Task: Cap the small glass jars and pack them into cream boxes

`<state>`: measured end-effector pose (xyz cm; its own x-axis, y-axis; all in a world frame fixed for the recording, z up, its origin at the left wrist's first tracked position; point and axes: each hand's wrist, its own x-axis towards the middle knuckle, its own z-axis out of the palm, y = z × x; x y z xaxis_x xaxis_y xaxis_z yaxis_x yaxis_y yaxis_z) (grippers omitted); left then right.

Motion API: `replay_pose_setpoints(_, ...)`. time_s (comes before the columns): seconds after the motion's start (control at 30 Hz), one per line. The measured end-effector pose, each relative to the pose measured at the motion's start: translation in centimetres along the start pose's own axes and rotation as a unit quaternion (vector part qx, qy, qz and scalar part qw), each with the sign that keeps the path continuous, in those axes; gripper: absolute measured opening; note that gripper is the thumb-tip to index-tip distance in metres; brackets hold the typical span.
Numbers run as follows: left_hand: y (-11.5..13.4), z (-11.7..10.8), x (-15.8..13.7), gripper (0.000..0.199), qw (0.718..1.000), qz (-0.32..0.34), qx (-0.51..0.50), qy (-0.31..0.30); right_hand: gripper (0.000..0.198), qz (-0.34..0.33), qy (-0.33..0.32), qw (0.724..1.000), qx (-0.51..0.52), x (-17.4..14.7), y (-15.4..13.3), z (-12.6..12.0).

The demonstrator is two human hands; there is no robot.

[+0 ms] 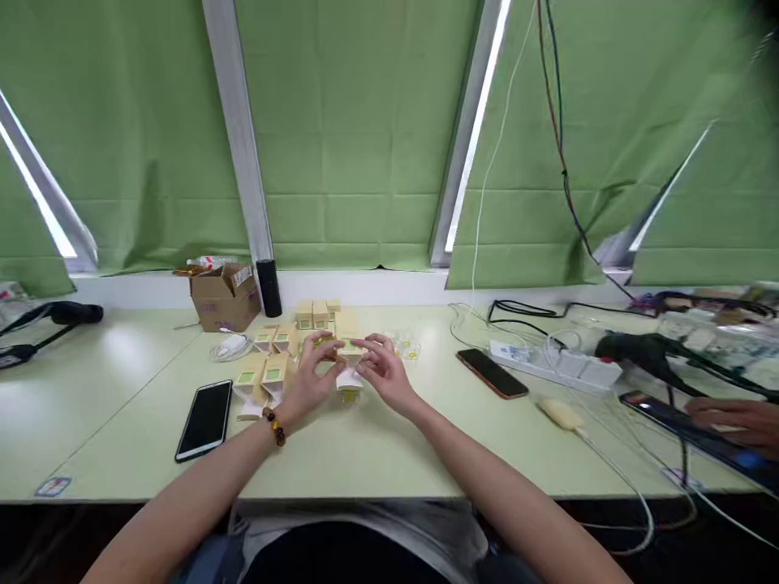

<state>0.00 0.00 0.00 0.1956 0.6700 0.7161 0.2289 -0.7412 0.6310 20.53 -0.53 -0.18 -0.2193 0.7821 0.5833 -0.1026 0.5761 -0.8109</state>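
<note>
My left hand [314,378], a beaded bracelet at its wrist, and my right hand [387,376] face each other over the table. Between them, gripped by the fingers of both, is a small cream cardboard box [351,355]. A white flap hangs from its near side, with something small and yellowish below it. Beside my left hand stand several similar boxes with green labels [273,375], some with flaps raised. Behind them is a row of boxes that look closed [312,313]. Clear round pieces with yellow spots [407,347] lie just beyond my right hand; their kind is too small to tell.
A white-framed phone [204,420] lies at left, and a dark phone [492,373] at right near a white power strip [557,367] with tangled cables. A brown carton [224,298] and a black cylinder [268,288] stand at the back. At far right is another person's hand [739,422].
</note>
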Motion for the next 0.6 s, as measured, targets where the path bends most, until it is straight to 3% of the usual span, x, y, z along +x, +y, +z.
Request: replay_pose_setpoints(0.6, -0.35, 0.60, -0.09, 0.028, 0.999, 0.014, 0.042, 0.005, 0.031, 0.027, 0.065, 0.997, 0.024, 0.35, 0.47, 0.68)
